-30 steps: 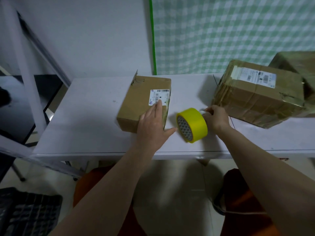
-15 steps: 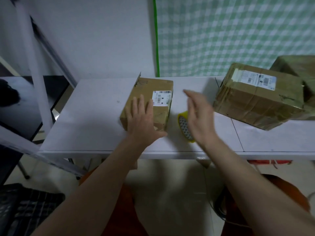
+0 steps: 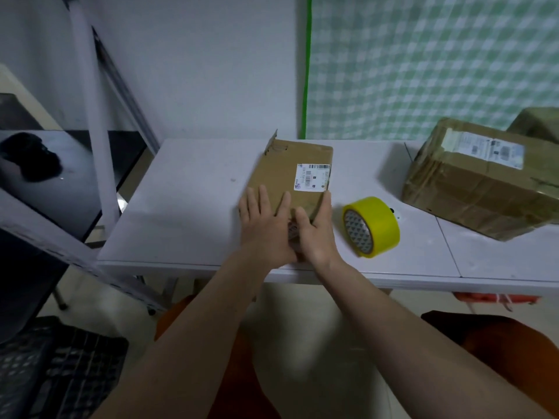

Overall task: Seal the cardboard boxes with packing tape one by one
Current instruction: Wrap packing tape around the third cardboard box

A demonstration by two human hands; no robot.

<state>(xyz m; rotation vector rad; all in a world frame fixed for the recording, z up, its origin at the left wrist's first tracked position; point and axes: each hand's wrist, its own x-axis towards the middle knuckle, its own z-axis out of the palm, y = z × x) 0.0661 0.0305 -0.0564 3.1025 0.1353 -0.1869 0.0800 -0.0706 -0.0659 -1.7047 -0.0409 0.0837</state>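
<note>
White table [image 3: 187,207] against a pale wall [image 3: 196,55]; green-checked curtain [image 3: 438,62] right, metal frame [image 3: 90,101] left.

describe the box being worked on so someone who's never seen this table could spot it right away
On the white table, look near the front edge at the middle, just left of the yellow tape roll. The small flat cardboard box lies there under both hands. Unlike the bulkier tape-wrapped box to the right, it is low, plain brown, with a torn flap at its far left corner.

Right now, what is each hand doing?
Left hand: open, fingers flat on the small box.
Right hand: grips the small box's near right corner.
</note>
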